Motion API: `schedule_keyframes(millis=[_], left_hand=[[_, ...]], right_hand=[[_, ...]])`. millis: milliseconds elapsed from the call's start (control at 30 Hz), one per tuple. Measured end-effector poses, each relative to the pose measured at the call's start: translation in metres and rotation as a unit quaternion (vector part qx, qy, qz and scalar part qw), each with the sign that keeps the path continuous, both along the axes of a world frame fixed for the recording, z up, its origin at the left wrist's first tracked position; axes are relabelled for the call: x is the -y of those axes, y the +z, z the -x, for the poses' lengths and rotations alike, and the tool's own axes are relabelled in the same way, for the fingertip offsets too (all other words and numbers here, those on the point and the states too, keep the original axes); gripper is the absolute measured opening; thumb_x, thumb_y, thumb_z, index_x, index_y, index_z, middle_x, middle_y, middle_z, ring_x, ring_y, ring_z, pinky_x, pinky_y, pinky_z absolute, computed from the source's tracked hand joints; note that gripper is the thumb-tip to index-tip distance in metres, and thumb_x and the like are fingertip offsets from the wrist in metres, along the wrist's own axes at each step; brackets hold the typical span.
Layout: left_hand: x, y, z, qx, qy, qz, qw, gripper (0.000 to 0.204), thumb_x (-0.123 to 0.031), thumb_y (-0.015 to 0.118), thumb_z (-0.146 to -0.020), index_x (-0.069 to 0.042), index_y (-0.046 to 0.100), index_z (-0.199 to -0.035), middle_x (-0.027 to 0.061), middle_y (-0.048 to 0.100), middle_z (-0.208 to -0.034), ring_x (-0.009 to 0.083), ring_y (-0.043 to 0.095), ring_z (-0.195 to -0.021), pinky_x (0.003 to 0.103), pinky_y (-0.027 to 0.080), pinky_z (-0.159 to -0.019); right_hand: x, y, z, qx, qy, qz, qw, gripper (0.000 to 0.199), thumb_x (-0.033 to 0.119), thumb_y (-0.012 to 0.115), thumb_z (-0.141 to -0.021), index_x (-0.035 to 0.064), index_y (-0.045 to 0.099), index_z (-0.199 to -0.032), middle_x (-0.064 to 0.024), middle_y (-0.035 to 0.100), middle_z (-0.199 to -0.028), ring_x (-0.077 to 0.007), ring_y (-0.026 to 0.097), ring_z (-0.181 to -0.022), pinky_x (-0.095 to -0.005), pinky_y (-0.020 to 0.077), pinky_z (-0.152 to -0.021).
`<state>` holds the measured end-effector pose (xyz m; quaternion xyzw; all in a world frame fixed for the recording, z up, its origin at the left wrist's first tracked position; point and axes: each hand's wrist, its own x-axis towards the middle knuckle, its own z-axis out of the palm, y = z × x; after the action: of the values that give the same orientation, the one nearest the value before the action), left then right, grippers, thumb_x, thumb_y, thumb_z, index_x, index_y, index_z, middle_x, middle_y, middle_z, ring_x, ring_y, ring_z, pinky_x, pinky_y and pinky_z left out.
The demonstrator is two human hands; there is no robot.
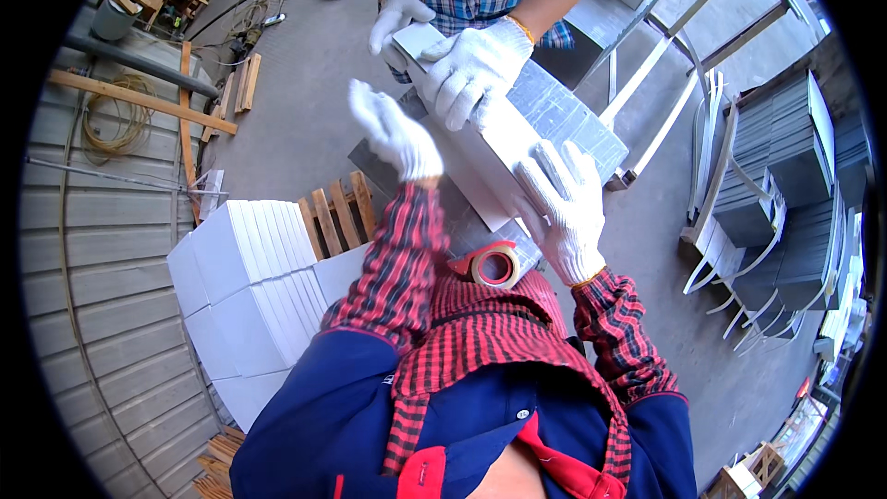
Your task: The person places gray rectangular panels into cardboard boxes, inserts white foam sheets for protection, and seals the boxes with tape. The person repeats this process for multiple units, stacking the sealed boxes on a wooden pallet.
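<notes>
Nearest is a red-and-black checked apron (494,346); beyond it, a glossy tape roll (494,266). The right hand (561,208), knit-gloved and nearer, lies spread against the near end of a smooth white oblong bundle (506,140), whose long axis runs away leftward over the grey table (584,129). The left hand (395,129), blurred, fingers extended, hangs left of it. A co-worker's hand (476,69) clasps its far part.
</notes>
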<state>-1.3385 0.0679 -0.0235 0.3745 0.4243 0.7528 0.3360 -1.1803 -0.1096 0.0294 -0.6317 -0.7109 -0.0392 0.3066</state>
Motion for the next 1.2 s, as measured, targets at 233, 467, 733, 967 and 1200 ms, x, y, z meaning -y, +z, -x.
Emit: schedule_keyframes(millis=[233,467,733,967,1200], left_hand=[[0.049,0.076,-0.025,-0.451,-0.350,-0.382,0.727,0.024,-0.021,0.065,-0.091,-0.009,0.070,-0.111,0.0098,0.071,-0.103,0.0309,0.067,-0.097,0.041,0.051,-0.087],[0.056,0.031,-0.052,-0.524,-0.239,-0.396,0.716,0.018,-0.036,0.072,-0.080,-0.020,0.070,-0.088,0.0039,0.068,-0.081,0.0250,0.065,-0.077,0.042,0.050,-0.076],[0.061,0.024,-0.052,-0.479,-0.255,-0.382,0.748,0.014,-0.033,0.074,-0.080,-0.020,0.071,-0.086,0.0025,0.069,-0.080,0.0231,0.067,-0.078,0.037,0.053,-0.071],[0.060,0.026,-0.044,-0.512,-0.216,-0.383,0.738,0.023,-0.037,0.073,-0.081,-0.018,0.072,-0.093,0.0071,0.070,-0.086,0.0258,0.068,-0.085,0.041,0.054,-0.080],[0.051,0.005,-0.063,-0.543,-0.314,-0.312,0.713,0.025,-0.036,0.070,-0.084,-0.015,0.072,-0.098,0.0092,0.071,-0.093,0.0284,0.068,-0.092,0.043,0.054,-0.080]], right_hand=[[0.007,-0.033,0.011,-0.040,-0.022,-0.101,0.994,0.042,0.014,0.077,-0.071,0.0199,0.074,-0.112,-0.0068,0.068,-0.123,-0.0420,0.053,-0.127,-0.0610,0.0367,-0.108],[0.107,-0.111,0.022,-0.343,-0.202,0.037,0.916,0.043,0.004,0.078,-0.075,0.0076,0.070,-0.117,-0.0151,0.067,-0.121,-0.0316,0.064,-0.111,-0.0386,0.0507,-0.098],[0.042,-0.184,0.057,0.029,0.004,0.200,0.979,0.032,0.015,0.060,-0.083,0.0079,0.063,-0.114,-0.0141,0.066,-0.107,-0.0352,0.065,-0.097,-0.0443,0.0547,-0.075],[0.066,-0.205,0.053,0.061,-0.034,0.292,0.954,0.017,0.019,0.069,-0.073,0.0081,0.067,-0.085,-0.0131,0.067,-0.083,-0.0339,0.067,-0.083,-0.0465,0.0541,-0.073],[0.199,-0.133,-0.004,-0.515,-0.274,0.308,0.751,0.040,0.014,0.071,-0.080,0.0051,0.068,-0.119,-0.0076,0.071,-0.101,-0.0148,0.067,-0.090,-0.0309,0.0538,-0.083]])
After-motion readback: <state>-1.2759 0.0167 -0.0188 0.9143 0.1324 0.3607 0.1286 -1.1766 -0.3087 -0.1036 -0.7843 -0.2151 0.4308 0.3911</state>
